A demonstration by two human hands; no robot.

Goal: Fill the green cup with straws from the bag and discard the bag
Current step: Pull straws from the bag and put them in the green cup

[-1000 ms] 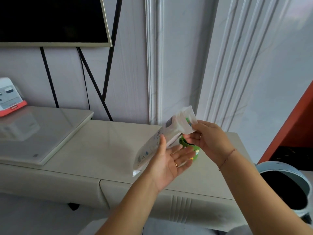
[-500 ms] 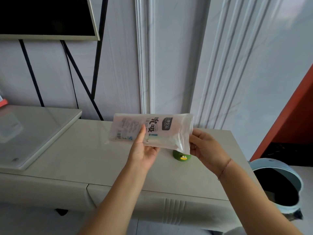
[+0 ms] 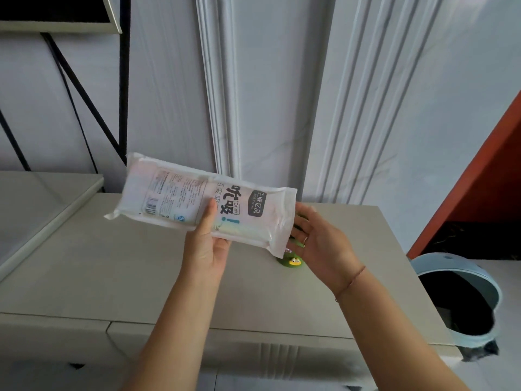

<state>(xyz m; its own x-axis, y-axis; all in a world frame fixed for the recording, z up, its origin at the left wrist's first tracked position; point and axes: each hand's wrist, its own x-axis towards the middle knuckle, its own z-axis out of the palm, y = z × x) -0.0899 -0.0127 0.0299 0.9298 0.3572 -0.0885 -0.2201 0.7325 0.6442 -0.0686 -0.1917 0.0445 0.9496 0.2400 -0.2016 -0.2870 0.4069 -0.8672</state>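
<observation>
A white plastic straw bag [image 3: 197, 206] with black print lies almost level in the air above the cabinet top. My left hand [image 3: 208, 244] grips it from below near its middle, thumb on the front. My right hand [image 3: 318, 244] is by the bag's right end with its fingers spread, and I cannot tell whether they touch it. The green cup [image 3: 291, 261] with a small yellow figure stands on the cabinet under the bag's right end, mostly hidden by the bag and my right hand. No straws are visible.
The beige cabinet top [image 3: 141, 272] runs from left to right, with a raised glossy slab [image 3: 36, 204] at the left. A light blue bin [image 3: 462, 300] with a dark opening stands on the floor at the right. A wall lies close behind.
The bag has swung from steeply tilted over the cup to almost level and risen slightly. My left hand went from open palm to gripping it. My right hand released its pinch on the bag's end.
</observation>
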